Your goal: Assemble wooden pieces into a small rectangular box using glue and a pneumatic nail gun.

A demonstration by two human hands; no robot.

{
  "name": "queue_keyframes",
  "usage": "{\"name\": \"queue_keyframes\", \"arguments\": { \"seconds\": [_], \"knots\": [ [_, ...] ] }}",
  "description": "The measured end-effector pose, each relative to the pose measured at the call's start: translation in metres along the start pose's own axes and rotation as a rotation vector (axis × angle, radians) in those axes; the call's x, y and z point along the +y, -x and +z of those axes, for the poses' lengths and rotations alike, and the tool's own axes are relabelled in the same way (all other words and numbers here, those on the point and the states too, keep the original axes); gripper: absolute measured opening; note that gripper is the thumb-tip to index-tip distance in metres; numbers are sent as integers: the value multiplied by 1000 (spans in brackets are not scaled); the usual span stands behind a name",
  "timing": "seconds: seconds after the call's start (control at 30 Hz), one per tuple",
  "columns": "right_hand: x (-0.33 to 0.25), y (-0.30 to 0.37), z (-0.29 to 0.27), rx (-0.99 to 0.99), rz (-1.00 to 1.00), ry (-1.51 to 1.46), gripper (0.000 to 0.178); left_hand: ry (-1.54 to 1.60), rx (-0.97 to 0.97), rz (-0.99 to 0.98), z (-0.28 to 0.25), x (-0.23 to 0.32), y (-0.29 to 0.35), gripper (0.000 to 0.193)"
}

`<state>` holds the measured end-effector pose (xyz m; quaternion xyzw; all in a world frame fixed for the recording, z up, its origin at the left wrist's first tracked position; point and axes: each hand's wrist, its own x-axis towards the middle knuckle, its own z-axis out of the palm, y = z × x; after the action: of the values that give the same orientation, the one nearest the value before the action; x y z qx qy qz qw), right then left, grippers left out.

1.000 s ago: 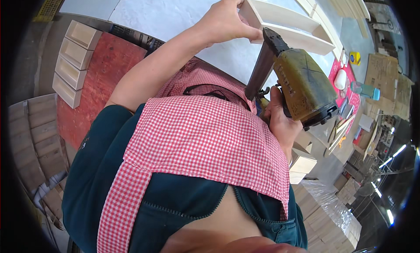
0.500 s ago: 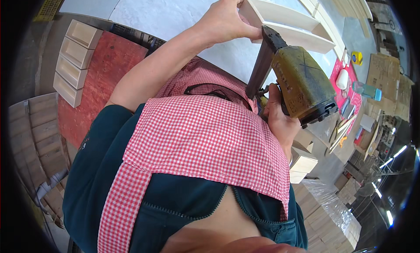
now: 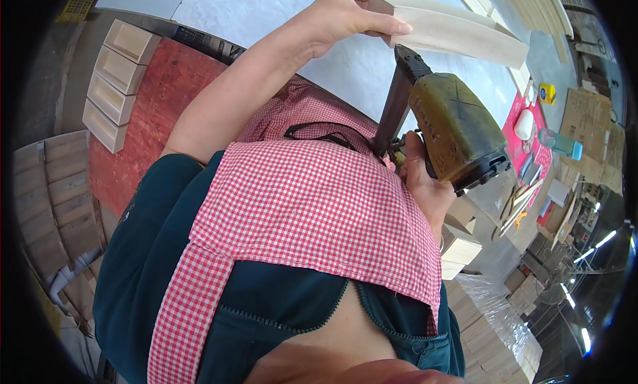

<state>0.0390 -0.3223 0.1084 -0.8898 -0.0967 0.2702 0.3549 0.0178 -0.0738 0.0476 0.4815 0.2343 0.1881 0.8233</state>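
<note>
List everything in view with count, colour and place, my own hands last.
wooden box: 1, pale, top centre
nail gun: 1, olive and black, right of centre
red board: 1, red, left
small trays: 4, pale, in a row along the red board's left edge
tabletop: 1, white, top
bottle: 1, clear with teal cap, right
container: 1, yellow, upper right
cardboard: several pieces, brown, right
slatted panel: 1, brown, lower left
apron: 1, red-and-white check, centre
jacket: 1, dark teal, under the apron
left hand: 1, bare, gripping the wooden box's end
right hand: 1, bare, holding the nail gun
Further background: too small to tell
</note>
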Motion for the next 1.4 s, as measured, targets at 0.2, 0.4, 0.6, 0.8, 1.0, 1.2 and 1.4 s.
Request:
{"name": "queue_keyframes", "arguments": {
  "seconds": [0.2,0.4,0.6,0.8,1.0,1.2,1.4],
  "knots": [
    [13,-4,2,-2,-56,-73,65,57,-26,-50,-4,3,1,35],
    [17,-6,4,-13,-95,-86,64,36,-10,-68,-4,1,1,33],
    [17,-5,7,0,-77,-101,62,40,-39,-74,-6,3,2,33],
    [11,-5,5,23,-108,-101,58,56,-49,-80,-6,-1,-1,33],
    [5,-12,-30,337,-40,-197,47,-97,-72,-62,-39,-21,-21,52],
    [101,-75,-137,489,-255,460,47,-629,-222,20,-93,-10,-31,91],
    [247,-145,-202,645,-132,860,54,-891,-142,117,-110,-2,-24,92]
  ]
}}
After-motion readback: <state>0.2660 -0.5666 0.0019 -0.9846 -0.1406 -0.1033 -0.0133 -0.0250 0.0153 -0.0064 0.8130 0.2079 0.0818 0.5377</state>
